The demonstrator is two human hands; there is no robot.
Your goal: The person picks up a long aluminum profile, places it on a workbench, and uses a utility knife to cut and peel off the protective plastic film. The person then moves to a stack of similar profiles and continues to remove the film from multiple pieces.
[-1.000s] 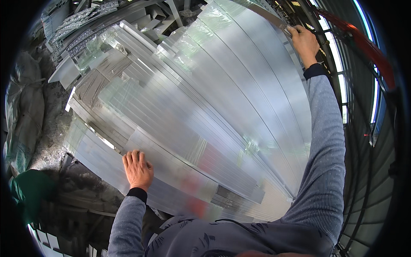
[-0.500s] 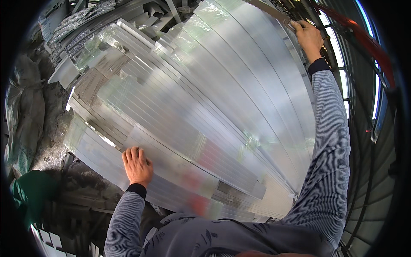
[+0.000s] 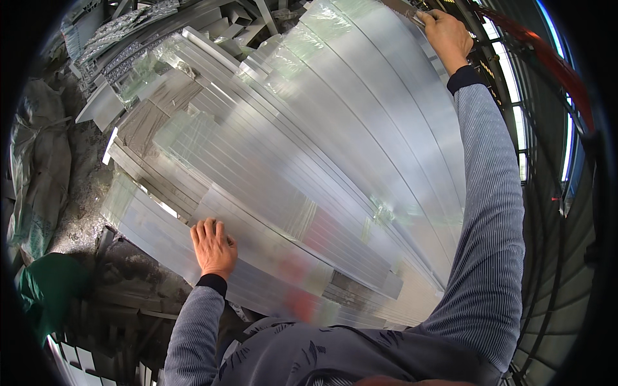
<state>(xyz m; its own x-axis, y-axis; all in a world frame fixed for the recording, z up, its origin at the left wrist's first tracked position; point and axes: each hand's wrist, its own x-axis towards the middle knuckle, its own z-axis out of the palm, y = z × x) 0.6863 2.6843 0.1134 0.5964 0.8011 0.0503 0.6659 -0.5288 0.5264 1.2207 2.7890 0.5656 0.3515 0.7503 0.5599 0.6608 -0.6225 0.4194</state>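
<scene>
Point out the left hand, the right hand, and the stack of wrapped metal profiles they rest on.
left hand (image 3: 214,248), head view, on the back of the hand.
right hand (image 3: 449,35), head view, on the back of the hand.
stack of wrapped metal profiles (image 3: 322,148), head view, on a bare plastic-wrapped top face mid-stack.

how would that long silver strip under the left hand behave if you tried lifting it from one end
The long metal strip looks thin and very long, so it would probably sag or whip if lifted from one end. Its clear film wrap looks glossy, likely slippery under the left hand. Lying flat on the stack, it should slide, not roll.
</scene>
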